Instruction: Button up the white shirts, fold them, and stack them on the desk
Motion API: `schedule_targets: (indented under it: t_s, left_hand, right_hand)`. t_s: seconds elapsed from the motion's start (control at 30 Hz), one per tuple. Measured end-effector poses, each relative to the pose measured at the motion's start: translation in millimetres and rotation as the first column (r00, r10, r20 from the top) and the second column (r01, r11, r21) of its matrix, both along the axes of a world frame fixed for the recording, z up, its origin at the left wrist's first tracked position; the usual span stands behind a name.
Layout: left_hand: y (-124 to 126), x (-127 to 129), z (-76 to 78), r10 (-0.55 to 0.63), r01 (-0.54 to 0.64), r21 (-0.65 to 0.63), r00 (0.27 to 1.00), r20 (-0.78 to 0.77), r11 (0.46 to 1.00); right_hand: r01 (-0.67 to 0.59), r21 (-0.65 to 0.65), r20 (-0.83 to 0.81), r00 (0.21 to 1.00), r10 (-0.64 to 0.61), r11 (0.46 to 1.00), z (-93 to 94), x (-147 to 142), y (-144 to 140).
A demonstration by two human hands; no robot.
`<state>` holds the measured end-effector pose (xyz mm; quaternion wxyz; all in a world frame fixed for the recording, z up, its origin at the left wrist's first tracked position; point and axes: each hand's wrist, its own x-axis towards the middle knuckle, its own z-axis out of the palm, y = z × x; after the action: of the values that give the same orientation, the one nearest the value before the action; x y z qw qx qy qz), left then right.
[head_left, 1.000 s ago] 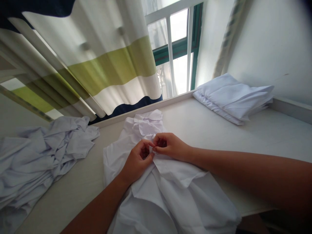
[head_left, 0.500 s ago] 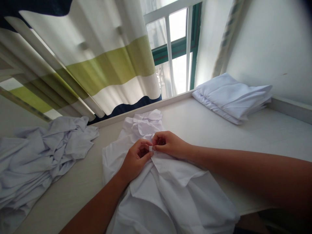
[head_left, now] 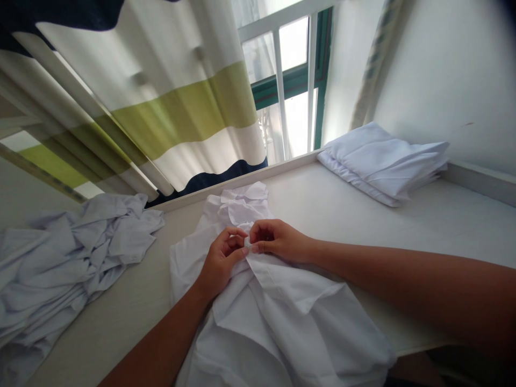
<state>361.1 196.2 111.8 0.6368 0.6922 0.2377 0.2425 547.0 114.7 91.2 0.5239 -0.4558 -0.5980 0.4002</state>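
A white shirt (head_left: pixel 282 301) lies spread on the white table, its collar end toward the window and its lower part toward me. My left hand (head_left: pixel 226 255) pinches the front edge of the shirt between thumb and fingers. Close against it, my right hand (head_left: pixel 278 239) pinches the same edge, thumb and forefinger together. The fingertips of both hands nearly meet at the middle of the shirt front. Whatever small fastening lies between them is too small to make out.
A crumpled heap of white garments (head_left: pixel 88 252) lies at the left. Folded white clothes (head_left: pixel 382 161) are stacked at the back right. The table (head_left: pixel 314 204) has a raised rim along the window, where a striped curtain (head_left: pixel 193 102) hangs.
My fingertips have shifted slightly on the shirt's edge, and the bit of cloth between them has turned a little. Both hands keep their pinch; the shirt lies as before.
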Motion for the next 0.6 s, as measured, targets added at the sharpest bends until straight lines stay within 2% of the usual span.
schedule_targets:
  t_s: [0.2, 0.4, 0.53, 0.6]
  left_hand:
    - [1, 2, 1.5, -0.028, 0.027, -0.009, 0.999, -0.034, 1.000]
    - [10, -2, 6.2, -0.118, 0.110, -0.077, 0.987, -0.109, 0.991]
    - [9, -3, 6.3, -0.132, 0.134, 0.000, 0.975, -0.180, 0.991]
    - [4, -2, 9.5, -0.109, 0.124, 0.060, 0.970, -0.216, 0.990]
  right_hand:
    - [0.044, -0.017, 0.049, 0.998, -0.043, 0.999, 1.4, -2, -1]
    - [0.052, -0.032, -0.001, 0.999, -0.052, 0.998, 2.4, -2, 0]
    - [0.089, -0.011, 0.050, 0.995, -0.088, 0.996, 3.0, -5, -1]
    - [0.156, 0.019, 0.083, 0.984, -0.157, 0.988, 5.2, -7, -2]
